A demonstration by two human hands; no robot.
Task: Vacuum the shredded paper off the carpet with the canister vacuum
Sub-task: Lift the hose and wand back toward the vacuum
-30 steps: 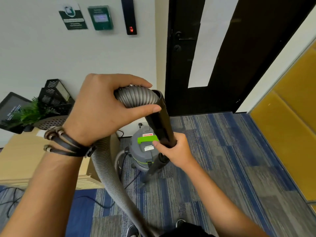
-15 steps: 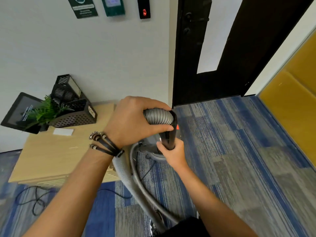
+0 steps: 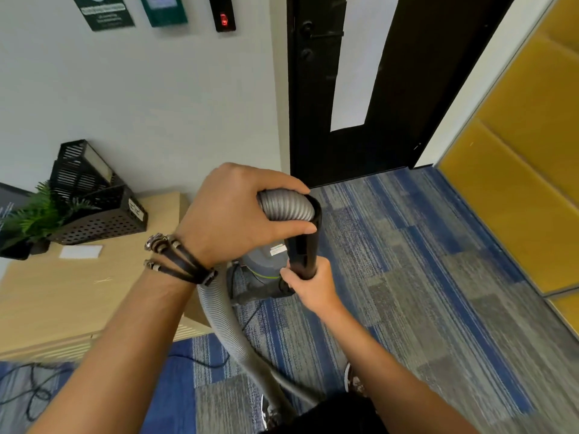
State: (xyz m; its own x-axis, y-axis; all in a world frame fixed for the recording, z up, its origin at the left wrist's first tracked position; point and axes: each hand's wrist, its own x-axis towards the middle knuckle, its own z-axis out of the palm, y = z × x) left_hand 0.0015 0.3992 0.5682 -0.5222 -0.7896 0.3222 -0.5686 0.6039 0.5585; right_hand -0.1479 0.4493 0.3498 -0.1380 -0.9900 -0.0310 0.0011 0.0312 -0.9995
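Now, grey ribbed hose (image 3: 286, 208) enters mouth of black wand (image 3: 306, 245), right at left fingertips. Left hand (image 3: 232, 214) curled over hose bend, thumb pressed underneath at wand rim. Right hand (image 3: 313, 285) wrapped tight round wand lower down. Canister vacuum (image 3: 261, 264) on carpet (image 3: 423, 277) just behind right fingers, mostly hidden; a second ago its green handle showed. Both grips unchanged. Leather bracelet (image 3: 175, 261) on left wrist. Wooden cabinet (image 3: 78, 292) left of left hand; black door (image 3: 398, 89) beyond fingertips.
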